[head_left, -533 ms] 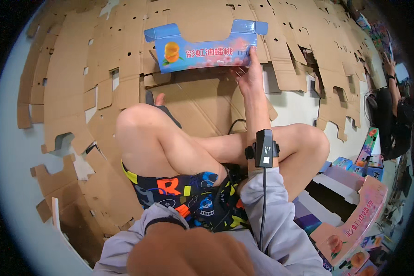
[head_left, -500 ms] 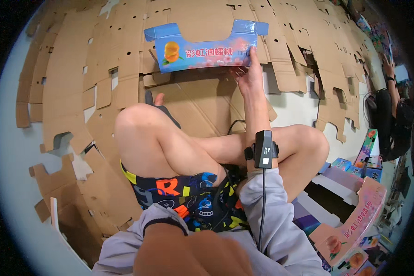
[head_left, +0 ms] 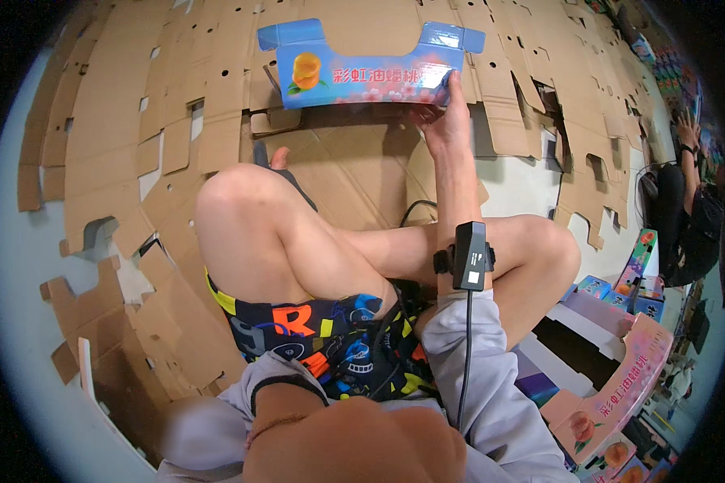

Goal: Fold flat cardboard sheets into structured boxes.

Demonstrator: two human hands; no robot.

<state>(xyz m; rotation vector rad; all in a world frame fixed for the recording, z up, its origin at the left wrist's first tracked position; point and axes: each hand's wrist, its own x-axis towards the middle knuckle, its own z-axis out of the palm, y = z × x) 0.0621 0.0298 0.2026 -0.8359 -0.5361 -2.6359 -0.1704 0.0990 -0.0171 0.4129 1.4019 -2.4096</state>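
Observation:
My right hand (head_left: 445, 122) reaches out ahead and grips a blue cardboard carton piece (head_left: 362, 76) near its lower right corner. The thumb presses on the printed front, and the fingers curl behind and below it. This piece carries a peach picture, pink blossoms, a wide U-shaped cutout along the top and side flaps. At the lower edge, very close and dark, is what appears to be my left hand (head_left: 354, 447), with the arm bent up; its fingers cannot be made out. A black device (head_left: 470, 256) with a cable is strapped to my right forearm.
Flattened brown cardboard (head_left: 177, 105) covers much of the floor around my crossed bare legs. An open pink printed carton (head_left: 572, 414) lies at lower right, beside small blue boxes (head_left: 618, 299). Another person's hand (head_left: 688, 131) shows at far right. A dark slipper (head_left: 298, 189) is by my left knee.
My right hand and the blue carton piece have moved a little farther away and to the right. The dark shape at the lower edge has shifted right. The other person's hand has shifted slightly.

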